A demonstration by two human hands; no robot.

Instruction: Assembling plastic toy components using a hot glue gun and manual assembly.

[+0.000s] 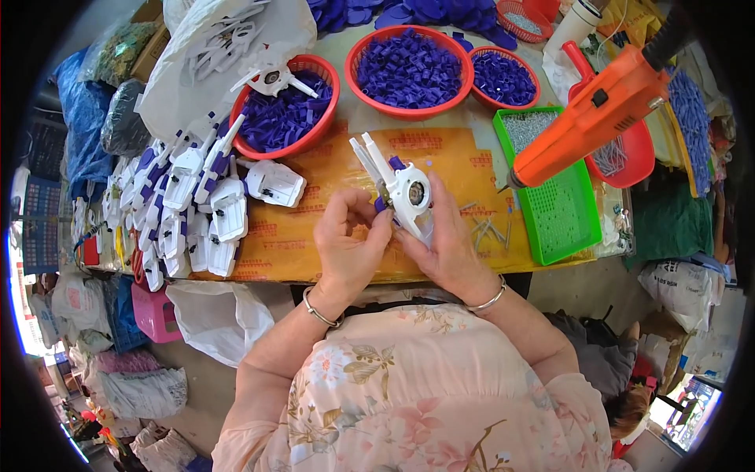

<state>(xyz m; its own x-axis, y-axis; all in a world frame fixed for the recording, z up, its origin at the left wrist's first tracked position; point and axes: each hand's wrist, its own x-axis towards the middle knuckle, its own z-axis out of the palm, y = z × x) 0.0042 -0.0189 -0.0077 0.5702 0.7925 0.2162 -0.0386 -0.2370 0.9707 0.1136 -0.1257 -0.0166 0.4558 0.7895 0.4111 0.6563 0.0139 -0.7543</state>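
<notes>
Crowded yellow table [299, 236], red baskets [409, 106] of purple parts, sacks [220, 315] below.

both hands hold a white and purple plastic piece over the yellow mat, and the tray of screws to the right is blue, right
Not quite: the tray of screws is green, not blue, as the head view shows. The left hand and right hand do hold the white and purple piece over the yellow mat.

Three red baskets [409, 110] of purple parts along desk far edge; green tray [560, 212] near right edge; orange power screwdriver [598, 110] hanging above it.
</notes>
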